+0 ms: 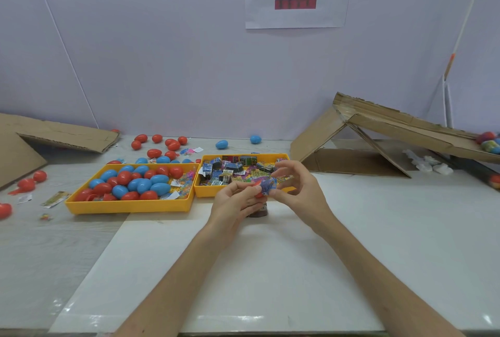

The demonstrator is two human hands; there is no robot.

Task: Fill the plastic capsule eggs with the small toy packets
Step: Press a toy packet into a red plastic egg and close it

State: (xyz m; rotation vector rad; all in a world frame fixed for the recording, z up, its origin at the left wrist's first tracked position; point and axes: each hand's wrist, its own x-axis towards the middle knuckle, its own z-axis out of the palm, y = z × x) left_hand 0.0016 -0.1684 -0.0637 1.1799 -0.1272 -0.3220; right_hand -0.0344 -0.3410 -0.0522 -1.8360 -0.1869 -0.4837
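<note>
Where the two hands meet, centre of frame: red capsule shell and blue toy packet, touching, with the packet on the shell's right.
Left hand: fingers curled round the red capsule shell, holding it above the table.
Right hand: thumb and forefinger pinch the blue toy packet; the other fingers are spread and raised.
Governing relation: the packet sits against the shell's right-facing end. Whether it is partly inside cannot be told.
Long axis: the shell appears to lie left to right in the frame, so the push would run leftward.
Nearer hand: the right one, already on the packet; the left only steadies.
Surface: white table, smooth and glossy, with a dark object just below the hands.
Stock: left yellow tray of red and blue eggs; right yellow tray of packets, just behind the hands.
Room: loose eggs scattered at middle left, cardboard at right, and a paper sign at upper centre.
</note>
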